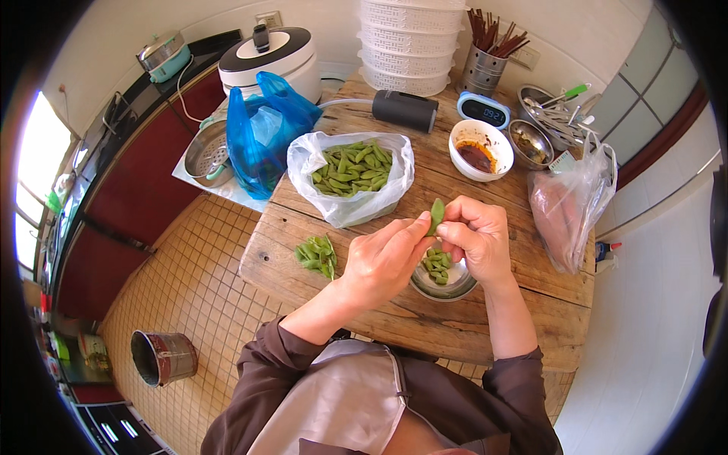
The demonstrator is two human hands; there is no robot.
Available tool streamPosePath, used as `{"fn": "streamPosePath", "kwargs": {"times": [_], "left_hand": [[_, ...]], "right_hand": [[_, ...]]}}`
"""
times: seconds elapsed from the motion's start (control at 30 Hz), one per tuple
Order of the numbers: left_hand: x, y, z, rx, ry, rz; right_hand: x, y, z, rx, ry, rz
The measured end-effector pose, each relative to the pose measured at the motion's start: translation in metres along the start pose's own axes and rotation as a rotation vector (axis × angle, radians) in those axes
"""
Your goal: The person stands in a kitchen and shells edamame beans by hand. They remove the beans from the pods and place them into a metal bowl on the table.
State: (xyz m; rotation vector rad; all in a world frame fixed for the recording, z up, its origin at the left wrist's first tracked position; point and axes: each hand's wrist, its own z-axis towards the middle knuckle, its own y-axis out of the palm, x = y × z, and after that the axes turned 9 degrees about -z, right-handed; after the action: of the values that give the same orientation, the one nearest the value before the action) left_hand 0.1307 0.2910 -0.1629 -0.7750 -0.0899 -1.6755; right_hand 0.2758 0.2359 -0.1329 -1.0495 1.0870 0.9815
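Observation:
A green soybean pod (436, 216) stands nearly upright between my two hands, pinched by the fingertips of both. My left hand (384, 256) reaches in from the left, and my right hand (478, 236) meets it from the right. Below them, partly hidden, a metal bowl (445, 296) holds shelled green beans or pods (437, 265); which, I cannot tell for certain. Beyond my left hand sits an open white plastic bag (352, 213) full of green pods (355, 168). A small heap of empty-looking green pods (316, 256) lies left of my left hand.
The wooden table (443, 324) also bears a white bowl with red sauce (480, 152), metal bowls (530, 145), a digital clock (483, 110), a black cylinder (405, 111) and bagged meat (563, 210). A blue bag (259, 148) stands left. A bucket (170, 358) is on the tiled floor.

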Motion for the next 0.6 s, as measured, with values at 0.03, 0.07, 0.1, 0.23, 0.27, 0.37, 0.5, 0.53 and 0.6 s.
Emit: {"fn": "streamPosePath", "kwargs": {"times": [0.03, 0.07, 0.1, 0.23, 0.27, 0.37, 0.5, 0.53, 0.6], "left_hand": [[0.0, 0.0, 0.0, 0.009, -0.002, -0.019], [-0.001, -0.001, -0.001, -0.009, -0.027, -0.024], [-0.002, -0.001, -0.002, -0.009, -0.026, -0.018], [-0.002, 0.0, -0.002, 0.0, 0.01, 0.017], [-0.001, 0.001, -0.001, 0.006, 0.026, 0.029], [-0.001, 0.002, 0.002, 0.016, 0.054, 0.061], [-0.005, 0.003, 0.001, -0.007, -0.062, -0.073], [-0.006, 0.004, -0.001, -0.005, -0.089, -0.111], [-0.007, 0.004, -0.002, -0.008, -0.125, -0.166]], "right_hand": [[0.001, 0.001, 0.0, 0.002, -0.014, -0.014], [0.003, 0.001, -0.001, 0.005, -0.028, -0.029], [0.006, 0.002, -0.001, 0.009, -0.043, -0.041], [0.01, 0.005, 0.001, 0.057, -0.099, -0.033], [0.011, 0.006, 0.001, 0.058, -0.065, 0.018], [0.015, 0.004, 0.004, 0.038, 0.018, 0.16], [0.022, 0.005, 0.004, 0.056, 0.01, 0.208], [0.021, 0.008, 0.004, 0.085, -0.011, 0.191], [0.022, 0.011, 0.003, 0.123, -0.091, 0.035]]}}
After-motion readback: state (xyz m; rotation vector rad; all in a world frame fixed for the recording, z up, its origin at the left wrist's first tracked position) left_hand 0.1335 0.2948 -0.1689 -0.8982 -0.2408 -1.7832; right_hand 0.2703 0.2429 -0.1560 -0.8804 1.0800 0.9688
